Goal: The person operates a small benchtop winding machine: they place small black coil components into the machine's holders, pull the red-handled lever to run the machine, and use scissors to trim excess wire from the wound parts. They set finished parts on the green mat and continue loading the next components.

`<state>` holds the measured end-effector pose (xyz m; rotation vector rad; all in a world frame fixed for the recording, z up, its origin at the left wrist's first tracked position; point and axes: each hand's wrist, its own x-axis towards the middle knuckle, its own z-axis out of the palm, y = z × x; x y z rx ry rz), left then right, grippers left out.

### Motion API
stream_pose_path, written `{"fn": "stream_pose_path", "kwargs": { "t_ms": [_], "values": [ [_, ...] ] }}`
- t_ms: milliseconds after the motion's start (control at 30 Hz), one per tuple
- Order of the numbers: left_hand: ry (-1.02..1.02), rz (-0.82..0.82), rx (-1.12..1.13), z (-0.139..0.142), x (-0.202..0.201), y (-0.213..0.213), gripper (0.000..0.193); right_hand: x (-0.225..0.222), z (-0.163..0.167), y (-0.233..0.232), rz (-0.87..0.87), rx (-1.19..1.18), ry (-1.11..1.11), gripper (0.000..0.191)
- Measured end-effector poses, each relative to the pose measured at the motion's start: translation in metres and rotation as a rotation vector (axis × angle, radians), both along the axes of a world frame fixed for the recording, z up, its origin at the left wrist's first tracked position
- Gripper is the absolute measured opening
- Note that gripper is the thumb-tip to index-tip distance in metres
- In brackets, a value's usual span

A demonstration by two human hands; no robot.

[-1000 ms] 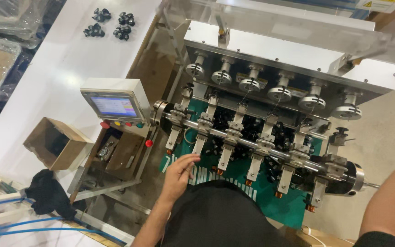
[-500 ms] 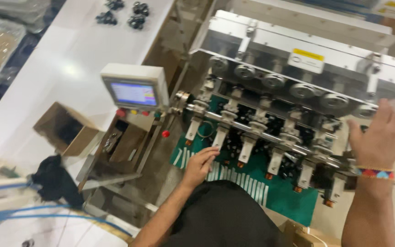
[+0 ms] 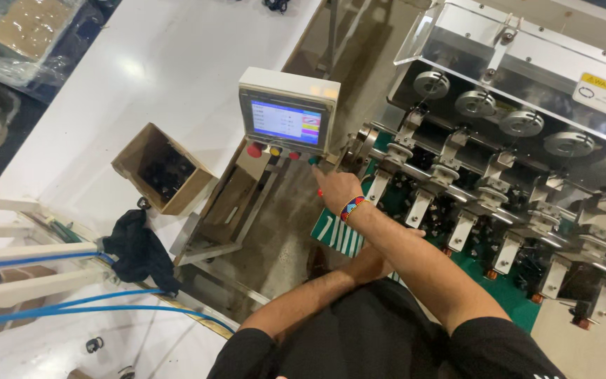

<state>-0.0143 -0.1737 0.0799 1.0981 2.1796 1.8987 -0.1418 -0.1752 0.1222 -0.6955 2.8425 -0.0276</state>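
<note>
My right hand (image 3: 334,189), with a colourful woven band at the wrist, reaches across my body to the small control box (image 3: 289,112) with a lit touch screen. Its fingers are curled and the index fingertip is at the green button (image 3: 313,161) in the row of red, yellow and red buttons under the screen. My left hand (image 3: 372,265) rests low on the green base (image 3: 513,298) of the winding machine, mostly hidden under my right forearm. Neither hand holds anything.
The machine (image 3: 520,140) has a row of round metal pulleys and several angled spindles on the right. An open cardboard box (image 3: 163,170) of dark parts sits on the white table (image 3: 142,63). A black cloth (image 3: 138,249) and blue tubes (image 3: 50,261) lie at the left.
My right hand left the machine's right side and swung left across my body to the control box buttons. My left hand stayed on the green base. My view shifted left.
</note>
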Motion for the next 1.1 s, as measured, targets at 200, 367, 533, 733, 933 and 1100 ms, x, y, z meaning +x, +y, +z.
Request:
{"fn": "stream_pose_path", "kwargs": {
  "t_ms": [200,367,533,733,933,1100],
  "values": [
    [-0.218,-0.113,-0.102,-0.002,-0.015,-0.019,0.05,0.002,-0.032,0.003,-0.009,0.057,0.184,0.073],
    [0.086,-0.205,0.091,-0.01,-0.022,-0.016,0.047,0.003,-0.04,-0.013,-0.108,0.107,0.087,0.075],
    [-0.05,-0.267,0.012,-0.021,-0.006,-0.017,0.044,0.0,-0.035,-0.019,-0.206,0.024,0.026,0.058],
    [-0.137,-0.225,-0.339,-0.049,0.014,-0.02,0.041,0.021,0.026,0.007,-0.083,-0.205,-0.005,0.06],
    [-0.032,-0.315,-0.218,-0.041,0.0,-0.021,0.044,0.141,0.068,0.104,-0.143,-0.773,-0.177,0.03],
    [-0.424,-0.316,-0.175,-0.015,0.009,0.0,0.026,0.254,0.017,0.227,-0.573,-0.809,-0.535,0.02]
  ]
}}
